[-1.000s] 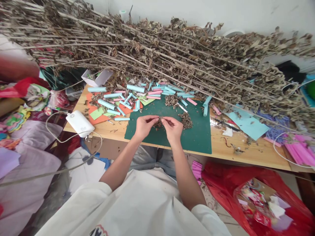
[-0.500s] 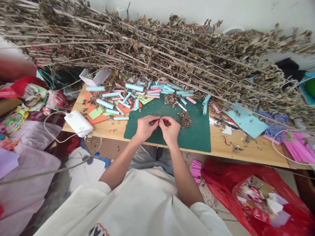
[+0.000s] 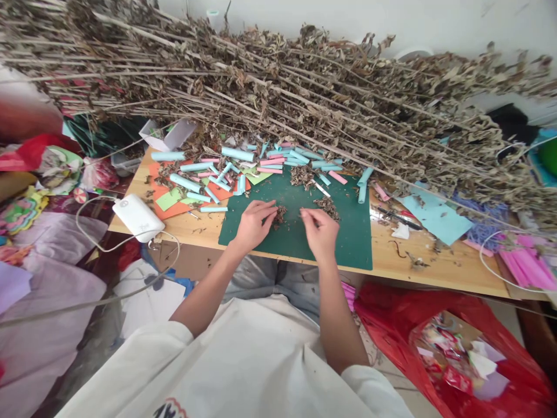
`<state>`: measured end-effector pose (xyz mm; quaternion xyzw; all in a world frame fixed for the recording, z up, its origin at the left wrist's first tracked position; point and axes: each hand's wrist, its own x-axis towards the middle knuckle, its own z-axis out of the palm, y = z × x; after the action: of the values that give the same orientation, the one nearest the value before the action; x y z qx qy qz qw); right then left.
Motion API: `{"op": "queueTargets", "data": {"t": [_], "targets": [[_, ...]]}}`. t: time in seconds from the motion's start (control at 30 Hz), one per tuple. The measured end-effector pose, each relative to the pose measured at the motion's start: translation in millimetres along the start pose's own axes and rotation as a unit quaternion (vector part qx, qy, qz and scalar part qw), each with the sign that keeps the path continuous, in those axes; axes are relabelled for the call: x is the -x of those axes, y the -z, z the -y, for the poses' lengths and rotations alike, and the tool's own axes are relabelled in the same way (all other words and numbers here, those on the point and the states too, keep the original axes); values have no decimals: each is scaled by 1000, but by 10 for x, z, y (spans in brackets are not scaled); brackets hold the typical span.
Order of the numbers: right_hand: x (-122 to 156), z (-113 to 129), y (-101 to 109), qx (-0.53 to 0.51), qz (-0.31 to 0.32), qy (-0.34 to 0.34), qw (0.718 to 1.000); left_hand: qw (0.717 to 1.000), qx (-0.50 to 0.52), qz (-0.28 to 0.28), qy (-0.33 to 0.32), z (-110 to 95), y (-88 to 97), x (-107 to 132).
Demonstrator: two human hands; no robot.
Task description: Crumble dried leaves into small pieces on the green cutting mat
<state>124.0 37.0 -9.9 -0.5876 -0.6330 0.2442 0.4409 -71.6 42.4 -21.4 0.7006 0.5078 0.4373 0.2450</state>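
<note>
My left hand (image 3: 254, 225) is over the green cutting mat (image 3: 352, 232), its fingers stretched out and slightly apart beside a small heap of dried leaves (image 3: 279, 216). To the right, my right hand (image 3: 322, 232) has thumb and fingertips pinched together; whatever is between them is too small to make out. A second pile of crumbled leaves (image 3: 327, 206) lies just beyond that hand, partly covered by it. Farther back on the mat is another leaf clump (image 3: 301, 175), with a thin white stick (image 3: 321, 188) against it.
Long dried plant stalks (image 3: 278, 87) cover the back of the wooden table (image 3: 435, 261). Rolled blue paper tubes (image 3: 185, 183) and pink ones lie behind the mat. A white power bank (image 3: 139, 217) with a cable is at left. A red bag (image 3: 391, 325) of scraps hangs open at lower right.
My hands were together with fingertips meeting above the mat. They have parted, the right hand moving right and the left slightly left, and the small leaf heap between them now shows.
</note>
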Motion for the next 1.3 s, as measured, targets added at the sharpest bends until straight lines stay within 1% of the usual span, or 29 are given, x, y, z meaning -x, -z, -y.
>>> {"op": "queueTargets", "data": {"t": [0.03,0.07,0.1,0.13,0.2,0.23,0.3,0.37,0.4,0.47,0.53,0.6,0.67,0.73,0.8,0.87,0.93,1.0,1.07,1.17,1.23,1.3], "targets": [[-20,-51,93,23,-29,-12,999,1000,2,1,0,-10,0,-2],[-44,-92,180,52,-46,-17,997,1000,2,3,0,-21,-1,-5],[-71,-116,256,84,-46,-12,995,1000,2,3,0,-31,-3,-10],[-100,-122,316,117,-27,1,993,1000,3,0,-1,-43,-4,-15],[-157,-83,383,181,52,48,981,1000,8,-12,4,-67,1,-20],[-182,-49,389,213,97,79,969,1000,13,-19,8,-80,9,-18],[-230,15,363,276,169,140,936,999,17,-30,19,-106,39,1],[-274,37,316,320,217,187,903,999,12,-34,23,-128,84,38],[-295,28,298,333,237,198,891,999,7,-34,22,-138,109,63],[-333,-16,292,339,264,200,880,999,-4,-39,15,-157,153,121],[-356,-61,344,324,265,193,887,999,-14,-51,3,-186,180,187],[-355,-71,452,306,243,184,902,998,-21,-59,-10,-231,176,264],[-331,-41,586,309,223,164,910,998,-22,-51,-28,-295,136,349],[-290,7,695,324,224,134,909,998,-16,-17,-56,-367,57,431],[-247,40,738,335,243,117,903,996,-14,37,-80,-436,-54,492],[-215,39,703,345,262,114,894,992,-41,79,-88,-496,-180,513],[-198,6,617,358,272,115,886,987,-90,106,-86,-547,-304,489],[-194,-45,518,361,267,113,886,981,-130,127,-74,-590,-416,432],[-200,-99,440,345,255,114,896,977,-144,144,-60,-620,-517,359],[-222,-165,399,295,237,114,918,979,-125,152,-51,-621,-648,257],[-236,-190,420,255,222,111,935,985,-80,141,-49,-597,-706,211],[-240,-195,458,215,204,103,950,993,-19,111,-39,-570,-715,186]]}}
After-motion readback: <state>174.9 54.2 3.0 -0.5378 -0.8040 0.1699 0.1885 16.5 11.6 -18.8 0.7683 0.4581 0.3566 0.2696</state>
